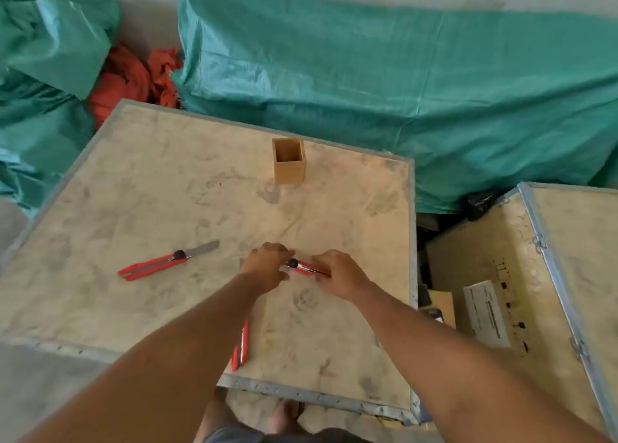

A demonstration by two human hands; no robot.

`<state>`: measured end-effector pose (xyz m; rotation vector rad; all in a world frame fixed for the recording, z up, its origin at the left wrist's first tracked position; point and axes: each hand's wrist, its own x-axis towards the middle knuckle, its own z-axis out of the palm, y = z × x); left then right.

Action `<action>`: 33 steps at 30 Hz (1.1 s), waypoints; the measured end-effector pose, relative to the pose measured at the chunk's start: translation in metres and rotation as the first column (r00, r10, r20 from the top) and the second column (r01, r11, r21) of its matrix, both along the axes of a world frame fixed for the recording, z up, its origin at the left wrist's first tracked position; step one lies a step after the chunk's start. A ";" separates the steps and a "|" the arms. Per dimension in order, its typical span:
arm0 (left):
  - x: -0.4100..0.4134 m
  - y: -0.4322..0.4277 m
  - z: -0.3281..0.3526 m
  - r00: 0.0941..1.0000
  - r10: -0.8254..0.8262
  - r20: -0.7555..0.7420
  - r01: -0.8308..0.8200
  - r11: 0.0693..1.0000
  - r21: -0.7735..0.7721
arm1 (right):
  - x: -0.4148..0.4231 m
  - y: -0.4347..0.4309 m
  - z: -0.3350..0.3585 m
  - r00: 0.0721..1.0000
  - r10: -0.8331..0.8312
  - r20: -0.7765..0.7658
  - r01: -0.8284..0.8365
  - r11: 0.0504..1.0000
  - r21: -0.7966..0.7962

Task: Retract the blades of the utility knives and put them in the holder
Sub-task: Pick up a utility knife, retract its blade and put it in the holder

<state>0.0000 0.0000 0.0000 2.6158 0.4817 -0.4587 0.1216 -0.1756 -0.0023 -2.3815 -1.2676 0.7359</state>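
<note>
Head view: both hands [267, 268] [337, 273] gripping one knife [306, 268], blade hidden; another knife [241, 345] half-hidden under forearm.

Three red utility knives, one wooden holder [289, 161]. Left knife [166, 261] flat on the crate top, red handle pointing lower-left, black slider knob, grey blade fully extended toward upper-right. Middle knife [307, 268] gripped at both ends, black knob showing, blade end hidden. Third knife [241, 347] near the front edge, mostly hidden under a forearm, blade not visible. Holder square, open-topped, upright, empty-looking, well apart toward the far edge
</note>
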 end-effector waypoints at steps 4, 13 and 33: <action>-0.006 0.000 -0.015 0.989 0.118 0.083 -0.117 0.993 -0.026 | -0.002 -0.001 -0.003 0.999 -0.019 -0.035 0.021 0.999 0.044; -0.005 0.005 -0.026 0.968 0.078 0.238 -0.092 0.995 0.047 | -0.008 -0.003 -0.005 0.999 -0.044 -0.024 0.046 0.992 0.114; -0.007 0.056 0.161 0.581 0.814 0.026 -0.296 0.241 -0.924 | -0.043 0.091 0.128 0.887 -0.361 -0.288 0.462 0.693 0.554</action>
